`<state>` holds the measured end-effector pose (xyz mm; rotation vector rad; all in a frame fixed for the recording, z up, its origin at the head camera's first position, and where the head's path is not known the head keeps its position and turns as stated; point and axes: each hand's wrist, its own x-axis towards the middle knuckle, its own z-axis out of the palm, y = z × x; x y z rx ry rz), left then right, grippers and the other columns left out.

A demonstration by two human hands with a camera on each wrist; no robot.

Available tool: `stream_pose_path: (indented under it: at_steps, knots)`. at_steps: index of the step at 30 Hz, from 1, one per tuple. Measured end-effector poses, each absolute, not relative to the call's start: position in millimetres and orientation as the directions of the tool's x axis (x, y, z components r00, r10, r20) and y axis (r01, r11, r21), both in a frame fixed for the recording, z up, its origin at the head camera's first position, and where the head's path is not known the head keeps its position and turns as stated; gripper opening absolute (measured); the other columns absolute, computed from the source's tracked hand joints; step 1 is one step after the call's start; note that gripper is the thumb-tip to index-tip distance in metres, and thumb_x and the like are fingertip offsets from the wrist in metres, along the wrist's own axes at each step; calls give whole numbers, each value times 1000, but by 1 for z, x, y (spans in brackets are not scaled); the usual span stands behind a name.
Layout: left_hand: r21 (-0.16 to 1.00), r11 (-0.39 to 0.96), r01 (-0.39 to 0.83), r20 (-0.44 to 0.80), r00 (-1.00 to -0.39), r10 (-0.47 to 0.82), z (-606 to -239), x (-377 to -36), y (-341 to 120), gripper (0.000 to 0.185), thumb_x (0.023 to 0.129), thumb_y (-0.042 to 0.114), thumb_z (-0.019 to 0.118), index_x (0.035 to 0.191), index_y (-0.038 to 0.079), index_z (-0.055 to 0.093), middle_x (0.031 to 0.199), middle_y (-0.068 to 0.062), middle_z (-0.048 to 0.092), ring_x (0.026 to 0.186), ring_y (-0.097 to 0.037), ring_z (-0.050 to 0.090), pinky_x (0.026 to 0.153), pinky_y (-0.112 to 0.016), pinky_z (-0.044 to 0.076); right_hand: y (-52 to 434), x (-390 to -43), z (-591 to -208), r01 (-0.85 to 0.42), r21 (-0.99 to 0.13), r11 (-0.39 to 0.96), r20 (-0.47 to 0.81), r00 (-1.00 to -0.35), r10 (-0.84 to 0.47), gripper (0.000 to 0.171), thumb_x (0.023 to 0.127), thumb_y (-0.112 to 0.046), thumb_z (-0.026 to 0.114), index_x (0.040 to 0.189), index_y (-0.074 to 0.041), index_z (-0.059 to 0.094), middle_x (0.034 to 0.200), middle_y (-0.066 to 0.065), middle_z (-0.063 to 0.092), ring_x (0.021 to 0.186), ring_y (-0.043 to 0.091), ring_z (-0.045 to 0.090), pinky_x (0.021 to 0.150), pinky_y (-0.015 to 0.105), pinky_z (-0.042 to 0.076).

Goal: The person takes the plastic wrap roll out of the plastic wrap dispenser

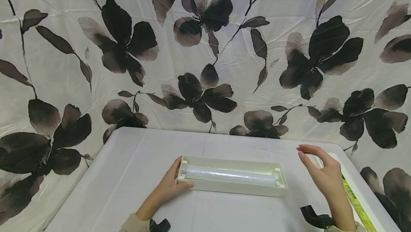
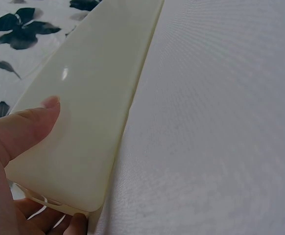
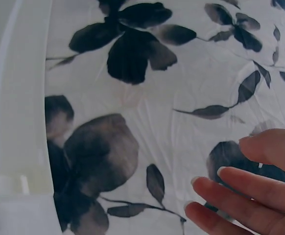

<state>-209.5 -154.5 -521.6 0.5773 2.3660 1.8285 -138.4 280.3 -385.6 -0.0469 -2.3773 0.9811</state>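
Observation:
A long cream plastic wrap dispenser (image 1: pixel 237 188) sits lidless near the table's middle, with a roll of clear plastic wrap (image 1: pixel 229 175) lying lengthwise inside. My left hand (image 1: pixel 171 182) grips its left end, the thumb on the front wall and the fingers round the end. In the left wrist view the same thumb (image 2: pixel 37 120) lies on the smooth cream wall, fingers curling underneath. To the right of the dispenser, my right hand (image 1: pixel 324 171) is raised in the air, thumb and fingers loosely bent and apart, holding nothing.
Under and beyond the right forearm, a long white piece with a yellow printed strip (image 1: pixel 356 201) lies along the table's right edge. A white cloth covers the table (image 1: pixel 106 192). Behind it hangs a floral curtain (image 1: pixel 199 57).

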Motion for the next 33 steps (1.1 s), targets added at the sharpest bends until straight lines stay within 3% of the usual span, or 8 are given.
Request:
stream_pose_path:
  at_steps: [3,6,9,12,17,22,27,33]
  knots:
    - [949,208,236,152,-923,354,-521,-210,-155,98,79,20,82,155,6,23,153,-19,37,135,-33,46,109,-31,34,273,-141,-386,-208,-653,729,497,-843,204,26,95,-20,68,117,-5,69,110,13,71,102,-15,48,94,39,43]
    - [952,200,232,150,-923,355,-521,-210,-155,98,79,19,83,155,6,23,154,-19,36,135,-34,45,108,-29,34,266,-144,-389,-233,-635,736,513,-840,177,23,95,-18,69,115,-6,71,108,9,72,102,-14,51,85,17,40]
    - [953,201,227,146,-924,353,-521,-209,-156,97,79,18,83,155,6,23,154,-19,37,135,-33,45,108,-28,33,259,-146,-392,-278,-636,720,526,-839,141,21,93,-14,70,113,-7,72,105,6,73,101,-11,53,84,12,39]
    - [952,207,225,142,-926,350,-521,-209,-155,97,79,19,83,155,7,24,154,-17,37,134,-32,46,109,-32,32,254,-150,-399,-313,-639,703,519,-850,93,21,91,-12,73,112,-10,73,105,4,73,101,-8,56,88,18,40]
    - [952,206,227,145,-925,352,-521,-210,-155,97,79,19,83,155,7,24,154,-17,37,134,-32,46,110,-33,32,247,-158,-412,-359,-671,648,460,-888,-16,25,89,-12,75,114,-13,73,106,0,74,100,2,63,94,38,47]
    - [955,194,224,144,-923,358,-521,-210,-155,97,80,18,82,156,6,22,154,-19,36,133,-33,47,108,-28,34,243,-167,-429,-351,-704,617,378,-921,-92,23,89,-15,75,112,-11,74,106,-4,74,101,8,67,91,27,49]
    - [957,186,222,144,-922,359,-520,-210,-155,97,80,16,82,156,6,22,153,-19,37,131,-32,50,106,-26,36,240,-174,-444,-303,-742,598,286,-950,-126,22,85,-17,79,107,-14,77,105,-6,74,103,10,67,91,36,52]
    - [958,179,223,147,-921,360,-520,-210,-155,97,80,15,81,156,6,22,153,-18,37,131,-32,50,106,-27,36,239,-180,-454,-273,-779,565,202,-962,-186,26,81,-15,81,107,-9,78,108,4,74,106,25,68,89,39,55]
